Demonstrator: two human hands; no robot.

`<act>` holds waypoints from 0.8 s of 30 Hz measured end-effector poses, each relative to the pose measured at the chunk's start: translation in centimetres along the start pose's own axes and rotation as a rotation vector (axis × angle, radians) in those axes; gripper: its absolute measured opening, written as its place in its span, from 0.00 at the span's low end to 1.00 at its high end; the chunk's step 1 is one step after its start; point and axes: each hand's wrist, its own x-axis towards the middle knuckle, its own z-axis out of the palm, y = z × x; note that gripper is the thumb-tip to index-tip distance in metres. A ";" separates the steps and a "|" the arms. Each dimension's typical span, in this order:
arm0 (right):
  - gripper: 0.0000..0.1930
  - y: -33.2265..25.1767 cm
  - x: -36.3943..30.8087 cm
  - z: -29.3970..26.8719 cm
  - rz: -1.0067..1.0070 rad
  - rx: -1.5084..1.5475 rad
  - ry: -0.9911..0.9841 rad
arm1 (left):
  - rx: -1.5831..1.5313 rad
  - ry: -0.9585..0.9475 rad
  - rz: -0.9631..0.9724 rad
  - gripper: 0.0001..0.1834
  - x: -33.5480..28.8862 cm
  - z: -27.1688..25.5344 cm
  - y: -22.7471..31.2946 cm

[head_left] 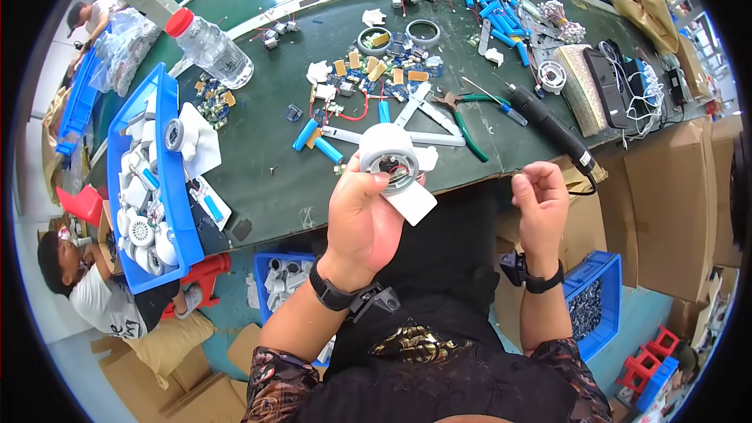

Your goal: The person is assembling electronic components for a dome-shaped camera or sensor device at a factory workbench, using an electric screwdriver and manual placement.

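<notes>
My left hand (362, 223) is closed round a white plastic housing (387, 141) with a round grey-rimmed opening and a flat white tab. Inside the opening, red wire and small dark parts show. My right hand (542, 196) hovers off the bench's front edge, fingers curled in toward the thumb. Whatever it may hold is hidden. Beyond the housing lie flat grey-white strips (415, 110) and green-handled cutting pliers (470, 129). A black electric screwdriver (548, 121) rests nearer my right hand, beside a small blue-handled screwdriver (513, 113).
Circuit boards (399, 59), blue cylindrical cells (501, 19) and grey rings (423, 32) litter the dark green bench (274, 188). A blue bin (184, 219) of white parts and a red-capped bottle (211, 51) stand left. Cardboard boxes (666, 211) flank my right; a seated person (110, 290) is at left.
</notes>
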 end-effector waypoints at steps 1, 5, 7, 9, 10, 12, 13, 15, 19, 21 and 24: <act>0.08 -1.3 -0.2 1.0 -0.052 -0.033 -0.086 | -0.001 0.003 0.003 0.29 -0.1 -0.1 0.1; 0.18 -4.3 0.9 4.3 -0.519 -0.356 -0.364 | 0.063 -0.014 0.035 0.31 -0.5 -0.1 -0.1; 0.27 -5.2 1.4 6.0 -0.578 -0.450 -0.420 | 0.090 -0.018 0.049 0.31 -0.6 0.1 -0.1; 0.29 -5.2 1.8 7.4 -0.599 -0.443 -0.455 | 0.089 -0.039 0.070 0.32 -0.6 0.4 -0.1; 0.30 -5.2 2.0 7.8 -0.619 -0.435 -0.492 | 0.087 -0.038 0.074 0.32 -0.6 0.4 -0.1; 0.32 -4.7 2.4 8.0 -0.591 -0.437 -0.588 | 0.088 -0.023 0.079 0.31 -0.5 0.3 -0.2; 0.32 -4.6 2.3 8.2 -0.603 -0.442 -0.581 | 0.089 -0.022 0.084 0.31 -0.6 0.1 -0.1; 0.31 -4.7 2.3 8.4 -0.617 -0.446 -0.576 | 0.140 -0.027 0.056 0.31 -0.6 -0.2 0.2; 0.27 -5.3 3.0 8.5 -0.445 -0.366 -0.637 | 0.147 -0.005 0.071 0.31 -0.5 0.1 0.4; 0.26 -5.7 3.4 8.5 -0.384 -0.338 -0.638 | 0.162 0.038 0.133 0.32 -0.6 0.5 -0.1; 0.26 -6.6 4.2 8.7 -0.217 -0.370 -0.661 | 0.283 0.053 0.179 0.33 -0.7 0.5 -0.4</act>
